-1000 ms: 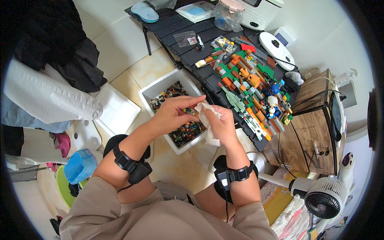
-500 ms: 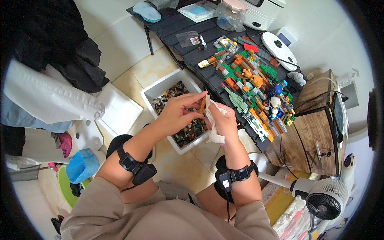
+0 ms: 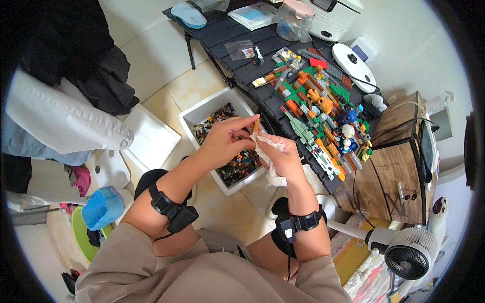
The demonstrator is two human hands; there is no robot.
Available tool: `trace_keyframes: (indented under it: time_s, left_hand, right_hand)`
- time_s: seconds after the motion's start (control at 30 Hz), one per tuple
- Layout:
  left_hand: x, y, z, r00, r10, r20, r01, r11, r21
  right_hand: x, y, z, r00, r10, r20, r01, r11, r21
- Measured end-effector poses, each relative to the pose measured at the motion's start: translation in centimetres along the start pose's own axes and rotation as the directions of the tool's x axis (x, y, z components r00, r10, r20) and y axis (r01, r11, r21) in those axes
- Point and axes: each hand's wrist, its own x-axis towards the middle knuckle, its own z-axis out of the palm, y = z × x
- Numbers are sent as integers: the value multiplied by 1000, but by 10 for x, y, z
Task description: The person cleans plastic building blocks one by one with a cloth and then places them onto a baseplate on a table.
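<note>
Between thumb and fingers, my left hand (image 3: pixel 222 141) grips a narrow orange-brown toy building brick (image 3: pixel 256 124). My right hand (image 3: pixel 284 155) is closed on a crumpled white tissue (image 3: pixel 273 166), which it presses against the brick's lower part. Both hands are close together above a white bin (image 3: pixel 231 191) that holds many small mixed-colour building bricks (image 3: pixel 233 171). The fingertips and tissue partly hide the brick.
On the dark slatted table (image 3: pixel 212 35) stand rows of bricks and toy figures (image 3: pixel 323 103). A wooden cabinet (image 3: pixel 396 171) and white fan (image 3: pixel 409 255) are at right. A white lid (image 3: pixel 151 139) and blue bag (image 3: pixel 106 207) lie left.
My right hand has shifted slightly down, drawing the tissue lower along the brick, so more of its upper end shows. My left hand stays nearly in place.
</note>
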Motion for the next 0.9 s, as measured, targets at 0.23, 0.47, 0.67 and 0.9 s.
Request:
trace_keyframes:
  time_s: [0.23, 0.47, 0.67, 0.9]
  left_hand:
    - [-1, 7, 8, 996, -78, 51, 65, 974, 215]
    - [-2, 6, 11, 989, -115, 90, 95, 973, 210]
    - [0, 14, 11, 969, -242, 51, 230, 958, 170]
    - [2, 6, 5, 907, -362, 214, 295, 910, 291]
  right_hand:
    - [-1, 6, -5, 993, -93, -74, 90, 995, -37]
    - [6, 12, -4, 985, -95, -142, 103, 993, 55]
    - [16, 24, 3, 940, -303, -160, 271, 943, -193]
    - [7, 8, -10, 859, -508, -68, 313, 625, -715]
